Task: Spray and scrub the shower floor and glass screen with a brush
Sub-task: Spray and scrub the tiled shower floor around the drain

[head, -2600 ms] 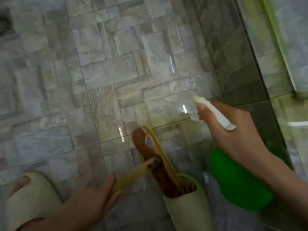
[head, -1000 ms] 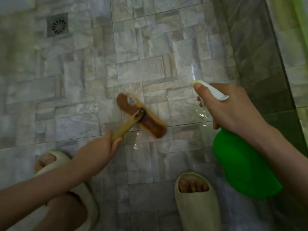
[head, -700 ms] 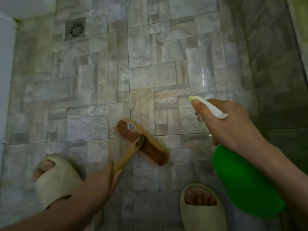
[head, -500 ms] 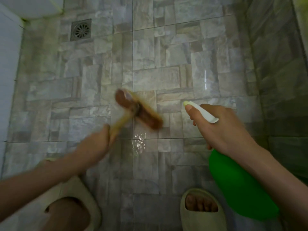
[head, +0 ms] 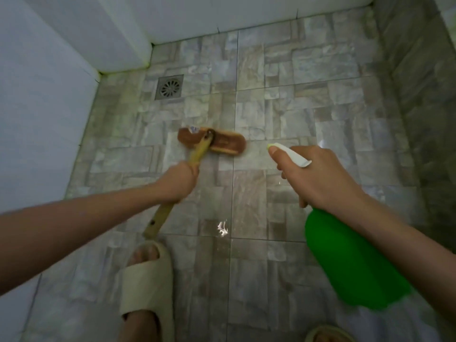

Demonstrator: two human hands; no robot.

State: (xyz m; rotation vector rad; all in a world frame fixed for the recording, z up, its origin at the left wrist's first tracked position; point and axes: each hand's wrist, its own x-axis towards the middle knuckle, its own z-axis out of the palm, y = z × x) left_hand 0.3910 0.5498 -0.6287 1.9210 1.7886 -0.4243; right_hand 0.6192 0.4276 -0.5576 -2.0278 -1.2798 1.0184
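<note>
Illegibly blurred sticker point(head: 193, 129) on brush head point(head: 223, 144), left hand point(head: 176, 183) gripping handle point(head: 200, 153)

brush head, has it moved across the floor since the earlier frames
Yes: the brush head has gone forward and a little left, nearer the floor drain.

Bare forearms point(head: 74, 218); thick cream open-toed slide sandals point(head: 148, 287) on both feet.
</note>
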